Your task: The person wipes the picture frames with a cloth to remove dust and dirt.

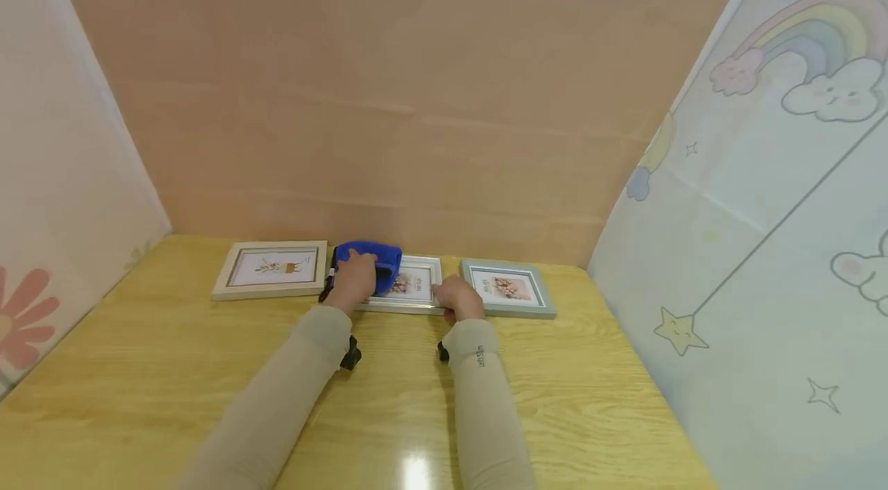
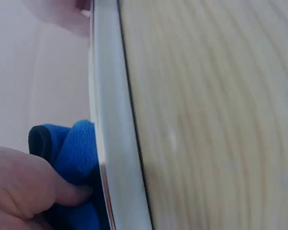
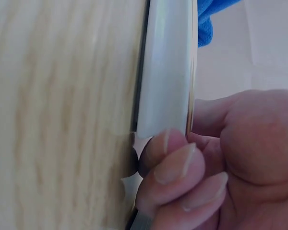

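Note:
A silver picture frame (image 1: pixel 435 271) lies flat on the table, in the middle of a row of frames. My left hand (image 1: pixel 355 279) holds a blue cloth (image 1: pixel 385 253) over the frame's left part, covering some of its picture. In the left wrist view the thumb presses the bunched cloth (image 2: pixel 78 151) against the face side of the frame (image 2: pixel 121 143). My right hand (image 1: pixel 461 297) grips the frame's right end. Seen from the right wrist, the thumb is on the face and the curled fingers (image 3: pixel 175 165) are at the corner of the frame's edge (image 3: pixel 165 72).
A cream picture frame (image 1: pixel 223 283) lies to the left, and a grey-green one (image 1: pixel 544 305) to the right, close by my right hand. Behind the row rises a brown-orange backdrop (image 1: pixel 388 105). The wooden table (image 1: pixel 395 390) stretches toward me under both sleeves.

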The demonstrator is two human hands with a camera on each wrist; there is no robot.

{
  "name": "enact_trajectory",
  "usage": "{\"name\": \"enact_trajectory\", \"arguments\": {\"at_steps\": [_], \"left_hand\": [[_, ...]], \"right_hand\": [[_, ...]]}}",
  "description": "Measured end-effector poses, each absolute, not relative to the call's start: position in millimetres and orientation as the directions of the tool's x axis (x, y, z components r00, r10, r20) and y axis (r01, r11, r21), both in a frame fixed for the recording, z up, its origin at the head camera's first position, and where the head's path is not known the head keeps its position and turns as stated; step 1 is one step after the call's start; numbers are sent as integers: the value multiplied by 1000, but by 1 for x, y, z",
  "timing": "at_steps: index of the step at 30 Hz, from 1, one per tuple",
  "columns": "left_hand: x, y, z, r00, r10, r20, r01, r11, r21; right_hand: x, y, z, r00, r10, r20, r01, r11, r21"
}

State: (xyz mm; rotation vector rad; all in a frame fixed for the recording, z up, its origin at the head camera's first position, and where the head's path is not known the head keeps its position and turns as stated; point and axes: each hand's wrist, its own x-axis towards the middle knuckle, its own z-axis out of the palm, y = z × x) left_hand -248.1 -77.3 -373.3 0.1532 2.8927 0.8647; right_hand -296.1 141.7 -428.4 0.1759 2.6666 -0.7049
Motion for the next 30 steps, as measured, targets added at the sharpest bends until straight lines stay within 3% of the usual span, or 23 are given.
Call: {"name": "enact_trajectory", "arguments": {"at_steps": [3, 6, 15, 26, 30], "left_hand": [[-293, -61, -416, -990, 57, -130, -9, 890, 456], [-312, -52, -431, -991, 99, -95, 54, 918, 392], [-308, -16, -430, -962, 250, -107, 180, 883, 434], [-309, -14, -431, -983, 137, -121, 93, 943, 319], [-308, -21, -428, -986, 116, -122, 68, 936, 345]], "right_hand": [[-297, 139, -428, -917, 34, -397, 229, 860, -456], [-303, 138, -432, -914, 51, -403, 251, 851, -461], [-363, 157, -492, -892, 47, -449, 271, 850, -452], [-360, 165, -491, -909, 60, -412, 250, 870, -425], [-367, 170, -495, -905, 47, -422, 247, 867, -434]]}}
